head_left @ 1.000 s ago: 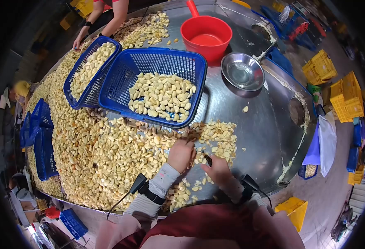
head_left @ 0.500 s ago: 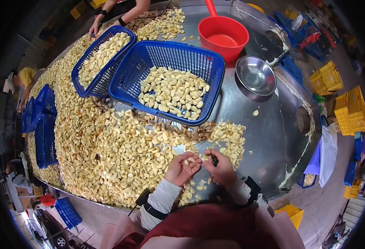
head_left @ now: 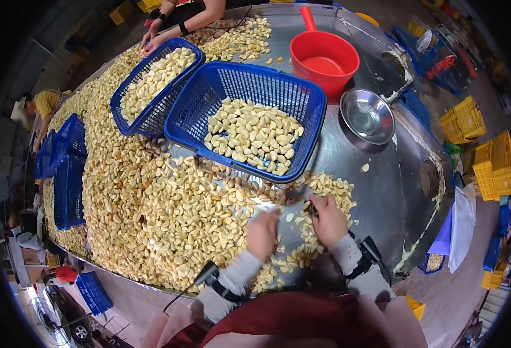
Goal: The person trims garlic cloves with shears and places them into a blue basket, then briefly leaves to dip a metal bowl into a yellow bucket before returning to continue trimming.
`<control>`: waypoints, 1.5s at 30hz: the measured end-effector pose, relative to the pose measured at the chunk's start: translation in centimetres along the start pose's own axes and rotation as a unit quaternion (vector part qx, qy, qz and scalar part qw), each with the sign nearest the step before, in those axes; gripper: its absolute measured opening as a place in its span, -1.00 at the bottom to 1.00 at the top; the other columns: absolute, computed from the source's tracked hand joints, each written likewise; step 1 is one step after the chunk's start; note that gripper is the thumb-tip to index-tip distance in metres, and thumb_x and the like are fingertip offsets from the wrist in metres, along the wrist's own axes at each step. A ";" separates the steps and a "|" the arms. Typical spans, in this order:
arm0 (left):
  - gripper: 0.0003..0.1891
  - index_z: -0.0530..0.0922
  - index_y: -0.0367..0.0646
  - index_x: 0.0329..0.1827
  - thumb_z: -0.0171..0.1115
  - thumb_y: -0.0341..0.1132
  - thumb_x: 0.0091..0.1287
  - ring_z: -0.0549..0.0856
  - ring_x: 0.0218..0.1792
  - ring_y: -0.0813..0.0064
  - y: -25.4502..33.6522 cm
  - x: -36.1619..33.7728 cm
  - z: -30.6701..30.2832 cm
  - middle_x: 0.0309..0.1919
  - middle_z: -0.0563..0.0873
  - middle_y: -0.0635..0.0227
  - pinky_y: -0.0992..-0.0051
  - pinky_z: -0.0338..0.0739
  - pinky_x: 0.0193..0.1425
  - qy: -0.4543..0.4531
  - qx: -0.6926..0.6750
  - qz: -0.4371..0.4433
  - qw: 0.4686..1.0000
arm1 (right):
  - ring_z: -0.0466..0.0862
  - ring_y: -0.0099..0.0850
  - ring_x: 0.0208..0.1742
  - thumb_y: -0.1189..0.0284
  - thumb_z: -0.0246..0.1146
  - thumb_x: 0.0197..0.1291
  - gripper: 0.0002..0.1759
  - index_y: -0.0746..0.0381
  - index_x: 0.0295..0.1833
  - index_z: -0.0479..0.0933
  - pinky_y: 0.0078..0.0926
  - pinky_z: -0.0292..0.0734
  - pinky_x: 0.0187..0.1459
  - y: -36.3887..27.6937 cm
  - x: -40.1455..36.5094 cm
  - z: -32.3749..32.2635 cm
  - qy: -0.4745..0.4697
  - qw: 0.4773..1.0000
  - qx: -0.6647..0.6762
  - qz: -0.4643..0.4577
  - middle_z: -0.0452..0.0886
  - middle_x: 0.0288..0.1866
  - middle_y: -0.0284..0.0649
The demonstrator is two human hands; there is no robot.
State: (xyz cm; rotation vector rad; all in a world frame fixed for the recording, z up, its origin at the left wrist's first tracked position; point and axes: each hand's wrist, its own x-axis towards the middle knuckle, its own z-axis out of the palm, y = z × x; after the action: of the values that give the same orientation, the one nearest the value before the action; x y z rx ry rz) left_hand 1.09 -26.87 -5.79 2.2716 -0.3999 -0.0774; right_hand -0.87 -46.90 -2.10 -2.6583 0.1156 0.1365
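Note:
My left hand (head_left: pixel 263 235) is blurred, its fingers curled over loose garlic cloves (head_left: pixel 162 209) at the near edge of the steel table (head_left: pixel 354 153). Whether it holds a clove is unclear. My right hand (head_left: pixel 328 220) lies just to its right, closed on a small dark tool (head_left: pixel 312 208), on a smaller heap of cloves. Right behind both hands stands a blue mesh basket (head_left: pixel 249 81) partly filled with pale cloves.
A second blue basket (head_left: pixel 129 116) of cloves sits at the back left, with another person's hands (head_left: pixel 154 39) at it. A red bucket (head_left: pixel 325 58) and a steel bowl (head_left: pixel 367 115) stand at the back right. Stacked blue baskets (head_left: pixel 67 174) lie on the left, yellow crates (head_left: pixel 490 156) on the floor.
My hands were together on a clove half a second ago and have now parted. The right hand moved up and right with the tool; the left hand dropped back onto the pile.

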 end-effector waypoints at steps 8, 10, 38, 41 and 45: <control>-0.90 0.58 -0.27 -0.39 0.25 -0.41 0.10 0.63 -0.33 0.07 -0.7 6.5 -1.7 -0.39 0.60 0.04 0.21 0.55 -0.28 -0.039 0.168 0.039 0.984 | 0.56 -0.37 -0.44 0.41 0.24 0.16 -0.47 0.24 0.27 0.36 -0.41 0.53 -0.37 -0.5 -4.1 3.7 -0.105 0.941 0.322 -0.010 0.43 -0.28 -0.22; -0.89 0.57 -0.28 -0.39 0.26 -0.42 0.08 0.63 -0.33 0.07 -1.0 6.2 -1.3 -0.39 0.59 0.03 0.22 0.55 -0.28 -0.042 0.175 0.040 0.983 | 0.44 -0.62 -0.53 0.39 0.11 0.34 -0.42 0.24 0.44 0.16 -0.61 0.45 -0.46 -0.6 -3.3 2.7 -0.192 0.788 0.568 0.138 0.37 -0.46 -0.38; -0.90 0.45 -0.29 -0.13 0.02 -0.44 0.43 0.36 -0.53 0.65 2.8 0.3 -3.5 -0.49 0.45 0.41 0.65 0.37 -0.41 -0.161 -0.686 -0.359 0.612 | 0.57 -0.52 -0.20 0.39 0.01 0.39 -0.39 0.32 0.48 0.07 -0.57 0.49 -0.07 -2.8 -2.9 2.0 -0.160 0.818 0.549 -0.059 0.56 -0.11 -0.26; -0.93 0.46 -0.28 -0.16 0.06 -0.45 0.42 0.38 -0.56 0.67 3.6 0.4 -3.7 -0.50 0.48 0.44 0.66 0.34 -0.46 -0.141 -0.687 -0.392 0.595 | 0.45 -0.61 -0.51 0.37 -0.02 0.41 -0.40 0.30 0.49 0.06 -0.67 0.44 -0.39 -2.2 -3.0 1.7 -0.255 0.626 0.723 0.143 0.47 -0.31 -0.35; -0.97 0.46 -0.25 -0.22 0.09 -0.48 0.35 0.48 -0.52 0.59 6.7 1.8 -5.9 -0.48 0.52 0.34 0.57 0.38 -0.46 -0.071 -0.280 -0.173 0.942 | 0.43 -0.59 -0.54 0.40 -0.03 0.41 -0.40 0.22 0.51 0.03 -0.60 0.42 -0.44 -2.0 -3.5 2.2 -0.243 0.686 0.656 0.201 0.42 -0.36 -0.35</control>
State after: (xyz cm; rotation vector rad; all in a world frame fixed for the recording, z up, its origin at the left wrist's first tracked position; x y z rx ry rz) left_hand 2.09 -27.33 3.24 1.7487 -0.0311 -0.4764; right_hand -4.34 -43.87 -2.74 -1.0510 0.4259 0.6222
